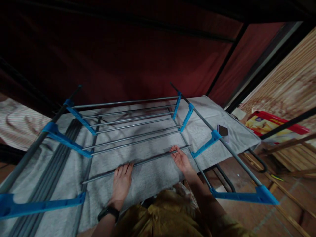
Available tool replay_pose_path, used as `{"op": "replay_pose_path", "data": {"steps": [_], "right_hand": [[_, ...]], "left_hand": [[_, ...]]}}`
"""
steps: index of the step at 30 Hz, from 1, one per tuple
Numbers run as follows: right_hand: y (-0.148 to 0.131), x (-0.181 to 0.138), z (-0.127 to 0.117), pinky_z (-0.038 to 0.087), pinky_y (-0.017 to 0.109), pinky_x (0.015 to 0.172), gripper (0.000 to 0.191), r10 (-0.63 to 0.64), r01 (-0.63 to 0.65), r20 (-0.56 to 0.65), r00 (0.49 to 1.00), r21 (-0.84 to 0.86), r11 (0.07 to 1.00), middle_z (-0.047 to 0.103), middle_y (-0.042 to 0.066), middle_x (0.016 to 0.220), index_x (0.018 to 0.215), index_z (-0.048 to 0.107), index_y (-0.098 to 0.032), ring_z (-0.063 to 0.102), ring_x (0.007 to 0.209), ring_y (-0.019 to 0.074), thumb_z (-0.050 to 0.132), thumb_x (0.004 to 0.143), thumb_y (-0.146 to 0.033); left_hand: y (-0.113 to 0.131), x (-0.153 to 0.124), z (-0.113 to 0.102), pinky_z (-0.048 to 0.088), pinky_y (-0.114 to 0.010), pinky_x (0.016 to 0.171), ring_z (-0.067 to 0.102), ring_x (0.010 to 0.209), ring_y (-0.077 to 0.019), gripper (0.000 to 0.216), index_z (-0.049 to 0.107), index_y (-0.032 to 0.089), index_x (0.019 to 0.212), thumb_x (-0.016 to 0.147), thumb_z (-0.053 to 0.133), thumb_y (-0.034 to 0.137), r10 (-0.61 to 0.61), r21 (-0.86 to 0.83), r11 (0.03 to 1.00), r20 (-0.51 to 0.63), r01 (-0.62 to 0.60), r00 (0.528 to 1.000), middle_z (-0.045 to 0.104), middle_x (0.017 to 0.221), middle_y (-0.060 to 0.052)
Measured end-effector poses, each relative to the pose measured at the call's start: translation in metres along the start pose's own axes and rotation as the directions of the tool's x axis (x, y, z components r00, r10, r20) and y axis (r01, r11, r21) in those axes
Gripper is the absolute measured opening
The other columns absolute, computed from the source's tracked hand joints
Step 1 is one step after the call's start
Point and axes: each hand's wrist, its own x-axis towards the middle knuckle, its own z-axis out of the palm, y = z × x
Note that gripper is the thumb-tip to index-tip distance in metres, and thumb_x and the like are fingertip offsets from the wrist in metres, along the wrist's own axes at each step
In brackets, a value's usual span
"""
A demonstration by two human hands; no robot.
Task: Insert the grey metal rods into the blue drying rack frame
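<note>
A loose grey metal tube [150, 159] lies crosswise between the two sides of a rack frame. My left hand [123, 179], with a dark watch on its wrist, is closed over the tube left of its middle. Near the tube's right end, my right hand [179, 158] holds it with the fingers curled around. Blue plastic brackets [205, 144] join the grey side poles [230, 151] of the rack. Several thin crossbars [135, 136] span the brackets on the far half. Whether the held tube touches the side poles I cannot tell.
Grey cloth [150, 179] covers the table under the rack. Several loose grey tubes [46, 181] lie along the left. A phone [223, 132] rests at the right, near a red and yellow box [274, 126]. A dark red curtain [123, 59] hangs behind.
</note>
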Motion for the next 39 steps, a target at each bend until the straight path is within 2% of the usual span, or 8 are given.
{"op": "replay_pose_path", "data": {"steps": [6,10,15,23,28,35,39], "right_hand": [[-0.0005,-0.0001,0.0013,0.053,0.031,0.093,0.01,0.0,-0.001,0.015,1.0,0.036,0.999,0.072,-0.002,0.097,0.096,0.068,-0.027,0.068,0.093,0.0149,0.068,0.086,-0.025],[-0.0007,-0.0001,0.0026,0.053,0.032,0.092,0.01,0.008,-0.008,-0.009,1.0,0.038,0.999,0.072,0.0,0.097,0.096,0.069,-0.026,0.068,0.092,0.0164,0.066,0.086,-0.024],[-0.0009,-0.0002,0.0011,0.053,0.031,0.092,0.013,0.006,-0.006,-0.003,1.0,0.039,0.999,0.073,0.0,0.097,0.096,0.07,-0.025,0.068,0.093,0.0161,0.071,0.083,-0.023],[-0.001,0.0019,0.0003,0.054,0.032,0.093,0.012,0.017,-0.017,-0.004,1.0,0.054,0.998,0.072,0.0,0.096,0.093,0.068,-0.024,0.068,0.092,0.0163,0.072,0.082,-0.023],[-0.0015,0.0016,0.001,0.055,0.031,0.091,0.008,0.025,-0.024,-0.004,1.0,0.052,0.998,0.072,-0.001,0.095,0.093,0.067,-0.024,0.069,0.089,0.0157,0.069,0.085,-0.023],[-0.0031,0.0001,0.0032,0.055,0.027,0.089,0.009,0.047,-0.047,-0.009,0.999,0.061,0.997,0.072,-0.002,0.092,0.098,0.065,-0.021,0.068,0.089,0.0122,0.059,0.092,-0.02],[-0.0019,0.0001,0.0025,0.055,0.029,0.091,0.008,0.025,-0.024,-0.014,1.0,0.078,0.997,0.073,0.0,0.096,0.095,0.066,-0.022,0.069,0.091,0.0141,0.063,0.088,-0.021]], "left_hand": [[0.0002,-0.0011,0.0024,0.044,-0.04,0.084,0.06,0.091,-0.0268,0.031,0.064,0.016,0.116,0.095,0.041,0.015,-0.01,-0.03,1.0,-0.012,0.01,1.0,0.068,0.098,-0.01],[-0.0006,-0.0018,0.0029,0.044,-0.039,0.083,0.06,0.09,-0.0265,0.03,0.065,0.019,0.11,0.094,0.041,0.013,0.0,-0.027,1.0,0.006,0.0,1.0,0.068,0.097,-0.009],[0.0009,-0.0001,0.0005,0.044,-0.039,0.085,0.06,0.093,-0.0264,0.031,0.064,0.018,0.115,0.095,0.04,0.014,0.008,-0.034,0.999,0.009,-0.008,1.0,0.069,0.1,-0.01],[0.0016,0.0011,0.0043,0.045,-0.038,0.081,0.061,0.088,-0.0252,0.03,0.063,0.018,0.114,0.101,0.038,0.028,0.016,-0.086,0.996,-0.039,-0.02,0.999,0.069,0.097,-0.008],[0.0007,-0.0007,0.0046,0.045,-0.038,0.082,0.061,0.089,-0.0256,0.029,0.065,0.018,0.109,0.101,0.038,0.026,0.019,-0.049,0.999,-0.01,-0.019,1.0,0.068,0.095,-0.008],[0.0019,-0.0003,0.0016,0.044,-0.039,0.082,0.061,0.09,-0.026,0.03,0.066,0.018,0.111,0.1,0.039,0.027,0.011,-0.065,0.998,0.017,-0.009,1.0,0.068,0.096,-0.009],[0.0036,0.001,-0.0008,0.044,-0.037,0.082,0.061,0.088,-0.025,0.031,0.065,0.018,0.112,0.1,0.038,0.027,0.006,-0.073,0.997,0.02,-0.005,1.0,0.068,0.095,-0.008]]}}
